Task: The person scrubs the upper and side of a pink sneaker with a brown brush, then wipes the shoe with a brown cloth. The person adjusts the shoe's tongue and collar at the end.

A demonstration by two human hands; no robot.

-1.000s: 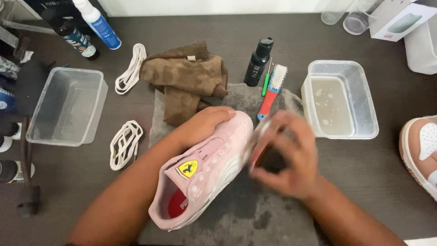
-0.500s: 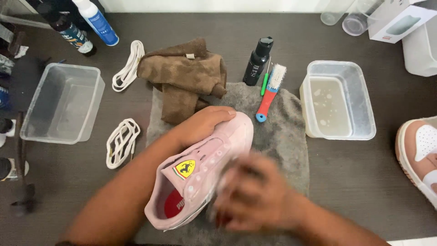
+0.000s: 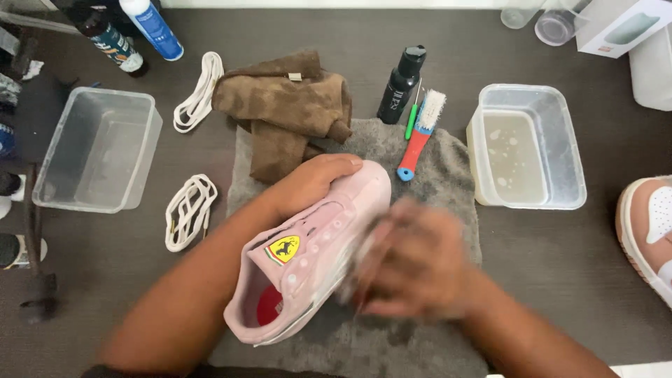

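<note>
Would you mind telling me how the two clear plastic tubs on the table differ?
The left tub looks dry and empty, while the right tub holds cloudy water with a few bubbles. The left tub lies beside loose white laces; the right tub lies beside a red-handled brush. Both are clear, rectangular, lidless and stand upright on the dark table.

A dark brown table [image 3: 560, 259] carries everything here. A grey towel [image 3: 448, 175] is spread at its middle, with a crumpled brown cloth [image 3: 287, 105] overlapping the towel's far corner. Two bundles of white laces [image 3: 199, 98] [image 3: 187, 210] lie left of the towel, beside an empty clear tub [image 3: 94, 147]. To the right stands a clear tub of cloudy water [image 3: 525, 147]. A black bottle [image 3: 400, 84] stands upright at the towel's far edge, and two more bottles [image 3: 133, 31] lie at the far left corner.
</note>
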